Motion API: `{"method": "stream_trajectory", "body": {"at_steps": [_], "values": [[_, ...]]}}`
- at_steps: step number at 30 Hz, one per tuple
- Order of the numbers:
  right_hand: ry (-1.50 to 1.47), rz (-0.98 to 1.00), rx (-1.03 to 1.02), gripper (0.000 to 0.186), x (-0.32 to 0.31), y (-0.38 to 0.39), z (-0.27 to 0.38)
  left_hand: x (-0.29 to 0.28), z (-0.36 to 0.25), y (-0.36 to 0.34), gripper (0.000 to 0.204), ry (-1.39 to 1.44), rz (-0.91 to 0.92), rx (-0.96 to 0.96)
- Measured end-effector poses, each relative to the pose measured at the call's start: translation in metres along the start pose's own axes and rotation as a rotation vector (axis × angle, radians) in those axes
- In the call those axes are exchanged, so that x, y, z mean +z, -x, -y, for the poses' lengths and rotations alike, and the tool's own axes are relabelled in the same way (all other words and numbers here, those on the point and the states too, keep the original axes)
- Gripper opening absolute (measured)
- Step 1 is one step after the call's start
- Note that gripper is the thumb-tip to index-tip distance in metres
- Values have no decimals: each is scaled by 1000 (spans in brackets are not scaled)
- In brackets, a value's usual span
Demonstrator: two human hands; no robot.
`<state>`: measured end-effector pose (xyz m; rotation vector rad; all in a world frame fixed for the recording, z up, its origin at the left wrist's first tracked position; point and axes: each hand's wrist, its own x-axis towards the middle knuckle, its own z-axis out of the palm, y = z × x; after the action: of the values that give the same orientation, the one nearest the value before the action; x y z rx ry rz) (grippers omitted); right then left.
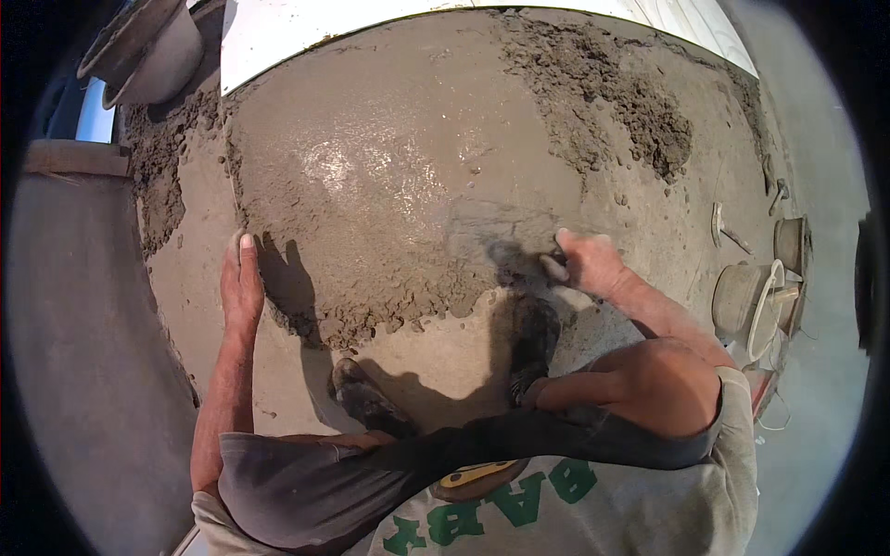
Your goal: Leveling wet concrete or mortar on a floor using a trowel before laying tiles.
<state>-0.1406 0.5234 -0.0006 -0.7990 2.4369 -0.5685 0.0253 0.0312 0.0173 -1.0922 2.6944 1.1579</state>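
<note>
A wide patch of wet grey mortar [371,199] covers the floor before me, smooth and shiny at the far side, crumbly along its near edge. My right hand [591,263] is closed round the handle of a plastering trowel [491,230]. Motion smears the trowel's blade, which lies over the mortar's right part. Beside the patch's left edge my left hand [242,285] holds nothing, its fingers stretched out and its shadow falling on the mortar. Whether that hand touches the floor I cannot tell.
Clumpy mortar [649,120] lies at the far right, more [158,181] at the left. A white panel [371,18] borders the far side. Buckets stand at far left [162,60] and right [737,296], near a hammer-like tool [732,236]. My shoes [366,394] are close to the near edge.
</note>
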Motion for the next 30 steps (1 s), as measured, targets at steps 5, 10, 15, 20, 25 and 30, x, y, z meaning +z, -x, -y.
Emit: {"method": "stream_trajectory", "body": {"at_steps": [5, 10, 15, 20, 25, 30], "values": [[560, -98, 230, 42, -50, 28, -6, -13, 11, 8, 65, 7, -66, -32], [282, -90, -16, 40, -19, 23, 72, -31, 43, 8, 68, 124, -101, -107], [422, -15, -188, 42, 33, -20, 82, -11, 20, 12, 68, -17, -40, -128], [477, 28, -165, 41, 0, -53, 66, -14, 20, 16, 67, 49, -51, -128], [514, -70, 357, 49, -42, -62, 50, -22, 32, 10, 67, 108, -68, -87], [420, -312, 448, 51, -25, -44, 22, -36, 41, 14, 68, 141, -83, -107]]}}
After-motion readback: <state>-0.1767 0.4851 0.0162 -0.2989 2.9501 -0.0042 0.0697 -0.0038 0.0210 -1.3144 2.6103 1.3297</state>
